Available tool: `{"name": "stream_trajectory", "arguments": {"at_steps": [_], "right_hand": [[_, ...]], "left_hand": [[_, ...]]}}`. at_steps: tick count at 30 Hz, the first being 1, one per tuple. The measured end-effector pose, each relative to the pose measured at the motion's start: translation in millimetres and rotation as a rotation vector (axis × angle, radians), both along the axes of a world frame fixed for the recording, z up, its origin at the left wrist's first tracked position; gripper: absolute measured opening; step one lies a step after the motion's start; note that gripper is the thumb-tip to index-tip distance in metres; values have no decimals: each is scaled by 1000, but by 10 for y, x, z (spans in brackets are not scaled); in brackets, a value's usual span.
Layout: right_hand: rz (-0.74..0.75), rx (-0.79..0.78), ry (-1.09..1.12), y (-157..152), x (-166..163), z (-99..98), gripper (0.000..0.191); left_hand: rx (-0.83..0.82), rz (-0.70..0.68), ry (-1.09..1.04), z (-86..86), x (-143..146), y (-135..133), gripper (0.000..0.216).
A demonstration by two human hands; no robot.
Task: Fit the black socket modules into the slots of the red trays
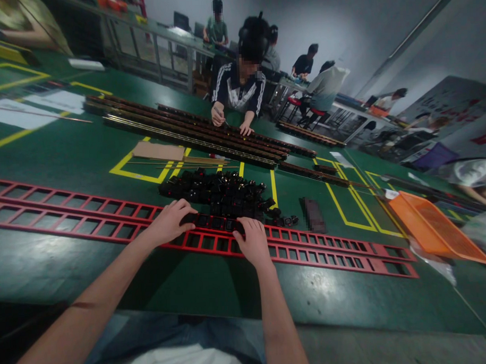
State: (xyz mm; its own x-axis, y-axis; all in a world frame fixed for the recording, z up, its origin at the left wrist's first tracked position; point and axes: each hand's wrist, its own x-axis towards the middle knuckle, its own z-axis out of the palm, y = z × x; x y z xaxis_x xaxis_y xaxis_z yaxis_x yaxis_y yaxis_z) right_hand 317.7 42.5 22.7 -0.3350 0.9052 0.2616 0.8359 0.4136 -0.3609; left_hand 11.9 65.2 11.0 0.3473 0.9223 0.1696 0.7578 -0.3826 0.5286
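Apparent seating stage: black blocks (217, 223) sit in the red slotted frame (376, 263) on the green table (343, 300), between left hand (173, 222) and right hand (253, 237). Fingers curl at the row's ends; whether they grip, I cannot tell. Next move likely calls for even alignment.

The frames (376, 266) are red, the parts (227, 196) black, the tray (420, 223) orange, the tabletop (351, 305) green (yellow-lined in rectangles).
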Motion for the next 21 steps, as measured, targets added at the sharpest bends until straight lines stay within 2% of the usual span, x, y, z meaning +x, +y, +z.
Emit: {"name": "stream_trajectory", "arguments": {"at_steps": [3, 10, 16, 21], "right_hand": [[-5, 0, 17, 1, 0, 6, 31], [0, 3, 28, 12, 5, -30, 31], [5, -35, 17, 52, 33, -12, 28], [-45, -96, -45, 41, 141, 68, 25]], "left_hand": [[-23, -19, 21, -9, -149, 19, 39], [-25, 75, 109, -88, -599, -13, 50], [-5, 117, 88, -96, -540, -27, 48], [-15, 90, 125, -84, -391, -48, 43]]}}
